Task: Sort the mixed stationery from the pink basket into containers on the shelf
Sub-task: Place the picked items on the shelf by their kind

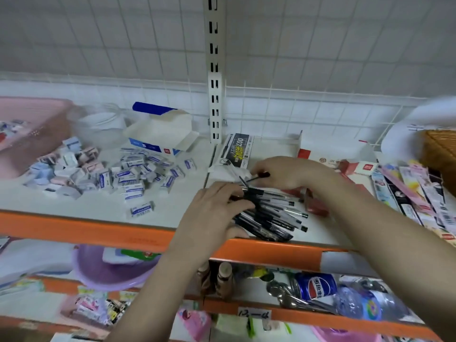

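Observation:
A heap of black pens (pixel 271 215) lies on the white shelf near its orange front edge. My left hand (pixel 214 211) grips the near end of the heap, fingers curled over the pens. My right hand (pixel 283 172) pinches a single black pen (pixel 259 177) just above and behind the heap. An open white pen box with a black label (pixel 238 150) sits behind the hands. The pink basket (pixel 32 134) stands at far left, some small items still inside. Beside it spreads a pile of boxed erasers (pixel 103 171).
An open blue-and-white carton (pixel 161 137) stands behind the erasers. Red boxes (pixel 318 203) and flat pink packets (pixel 417 193) lie to the right, a wicker basket (pixel 441 154) beyond. A white upright post (pixel 214 70) divides the wire-grid back. Lower shelves hold bottles, a can and basins.

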### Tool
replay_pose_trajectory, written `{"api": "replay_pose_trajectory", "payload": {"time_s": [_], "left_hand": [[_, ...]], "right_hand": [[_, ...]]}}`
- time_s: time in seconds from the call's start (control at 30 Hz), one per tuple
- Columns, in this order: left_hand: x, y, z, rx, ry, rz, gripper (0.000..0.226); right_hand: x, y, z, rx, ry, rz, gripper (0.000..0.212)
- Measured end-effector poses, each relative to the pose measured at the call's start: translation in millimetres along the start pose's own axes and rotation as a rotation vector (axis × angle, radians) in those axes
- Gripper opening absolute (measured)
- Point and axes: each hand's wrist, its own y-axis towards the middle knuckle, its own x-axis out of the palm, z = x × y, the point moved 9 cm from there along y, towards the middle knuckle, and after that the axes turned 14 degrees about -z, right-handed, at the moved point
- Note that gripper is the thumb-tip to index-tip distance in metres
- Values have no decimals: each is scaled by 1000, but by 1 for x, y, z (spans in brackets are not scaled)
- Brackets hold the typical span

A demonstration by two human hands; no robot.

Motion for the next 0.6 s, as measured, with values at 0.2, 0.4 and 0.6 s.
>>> {"api": "replay_pose_trajectory", "payload": {"time_s": [0.2,0.4,0.6], "left_hand": [[10,10,16,87,38,-57,37],[11,10,6,-108,-48,-16,39],[-23,8,-17,-142,-182,-57,39]], "right_hand": [[2,23,-11,-168,20,209,21],[-5,37,-33,-311,140,4,21],[-71,5,-40,-329,274,236,17]]}}
